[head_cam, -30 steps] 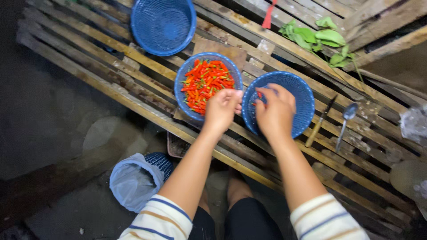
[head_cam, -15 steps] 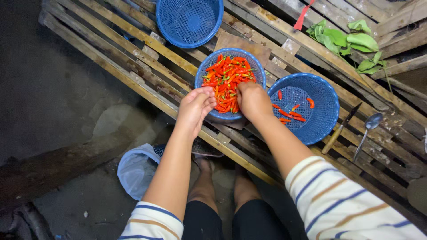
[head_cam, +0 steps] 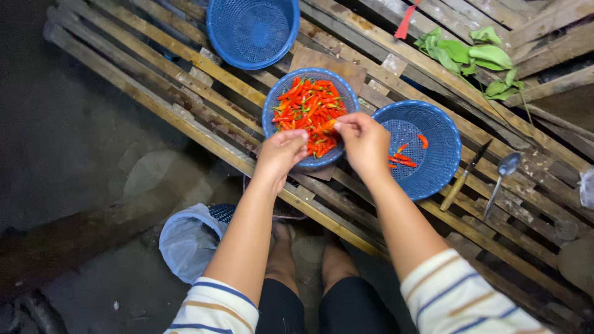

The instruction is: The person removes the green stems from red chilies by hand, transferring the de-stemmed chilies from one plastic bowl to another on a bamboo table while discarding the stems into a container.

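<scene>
Both hands (head_cam: 281,154) (head_cam: 365,143) regrouped — three baskets (head_cam: 408,117), four loose chillies (head_cam: 402,158)

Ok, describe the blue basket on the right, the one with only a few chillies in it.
The right-hand basket is a round blue mesh bowl, plastic by its look, sitting upright on the wooden slats. A few red chillies lie inside, mostly near its left wall. The right hand overlaps its left rim; a knife lies just beside it.

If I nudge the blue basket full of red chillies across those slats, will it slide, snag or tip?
The chilli basket looks like thin perforated plastic, so probably light and a little flexible. It sits on uneven wooden slats with gaps, so it may snag rather than slide smoothly. Its wide, shallow bowl shape makes tipping seem unlikely, though the heaped chillies could spill.
</scene>
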